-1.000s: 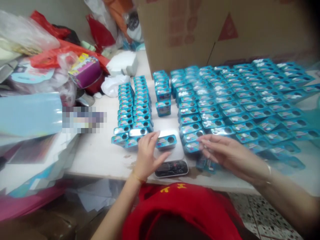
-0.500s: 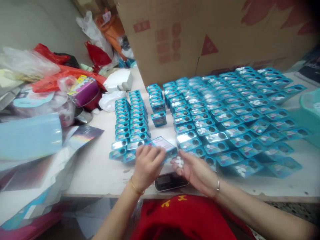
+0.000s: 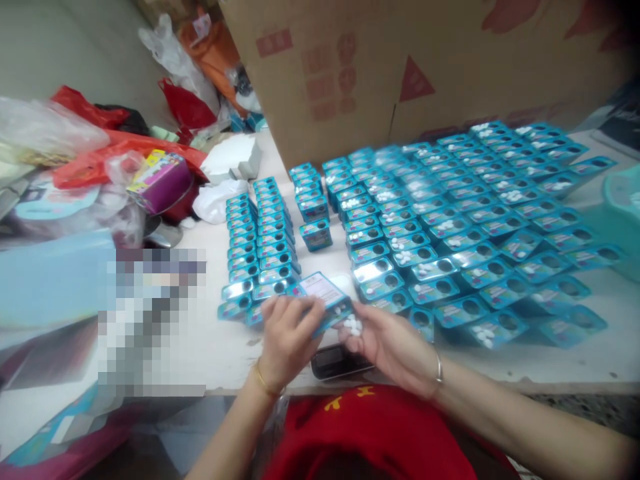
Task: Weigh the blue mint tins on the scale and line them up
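Closed round a small blue box with a pale label (image 3: 323,291), my left hand (image 3: 290,333) tilts it above the table in front of me. My right hand (image 3: 385,343) is cupped around several small white pellets (image 3: 353,326), its fingers close to the box's right end. A few white pellets also show at that end of the box. Under my hands lies a black device (image 3: 336,362) with a screen, partly hidden by them.
Rows of blue boxes (image 3: 275,245) stand left of centre. Many more blue boxes (image 3: 483,275) fill the right side, some with white pellets on top. A large cardboard carton (image 3: 370,80) stands behind. Bags and a purple box (image 3: 165,187) lie at left, a teal basin (image 3: 620,200) at right.
White pellets now show at the right end of the held box, where none were visible before. Both hands stay close together, and the whole view has shifted slightly.
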Tool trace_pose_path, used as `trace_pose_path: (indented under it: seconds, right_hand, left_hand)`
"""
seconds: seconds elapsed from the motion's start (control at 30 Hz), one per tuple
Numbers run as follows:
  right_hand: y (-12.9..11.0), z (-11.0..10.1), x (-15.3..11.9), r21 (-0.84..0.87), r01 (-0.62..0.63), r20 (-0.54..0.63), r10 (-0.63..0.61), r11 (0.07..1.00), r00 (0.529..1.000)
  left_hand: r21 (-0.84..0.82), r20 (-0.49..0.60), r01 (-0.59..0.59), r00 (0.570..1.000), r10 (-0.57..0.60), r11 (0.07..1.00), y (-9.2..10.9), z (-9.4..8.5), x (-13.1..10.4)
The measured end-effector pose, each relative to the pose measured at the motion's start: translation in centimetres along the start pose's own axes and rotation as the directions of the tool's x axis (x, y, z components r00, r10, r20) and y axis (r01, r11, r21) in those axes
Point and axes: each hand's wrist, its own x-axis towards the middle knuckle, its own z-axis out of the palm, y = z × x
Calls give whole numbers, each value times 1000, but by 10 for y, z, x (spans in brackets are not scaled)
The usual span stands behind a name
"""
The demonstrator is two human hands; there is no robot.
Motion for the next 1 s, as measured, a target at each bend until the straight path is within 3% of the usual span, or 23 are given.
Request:
trace_pose_path:
  seconds: [0.13,0.27,0.37,0.6,0.73,0.87,1.0]
  right_hand:
    - [-1,-1,-4,-18,4,-39,-5,1000,999]
    - [-1,1,-9,-13,60,-16,-61,998,998]
    - [-1,3,-6,-15,60,-54,-61,998,997]
    - [-4,-2,-2,-50,15,-64,-19,999,998]
    - [-6,-9,-7,-74,8,-43,-12,997,999]
    - [-5,-18,-11,-153,21,-18,-24,988,1000]
    - [-3,-22,-12,-192,15,-57,-26,981,998]
  left_hand:
    - [-8,-19,-9,1000,9,1000,6,-4,1]
    - [35,-114,-84,990,87,996,12,-17,7]
    - [7,-85,-73,994,73,997,10,-14,6]
    - [-130,5,85,996,-85,988,6,3,-5]
    - [-241,55,258,966,-253,936,7,7,-5]
    - [-348,81,370,927,-365,862,-5,15,8]
    - [-342,93,362,931,-352,867,-32,31,37]
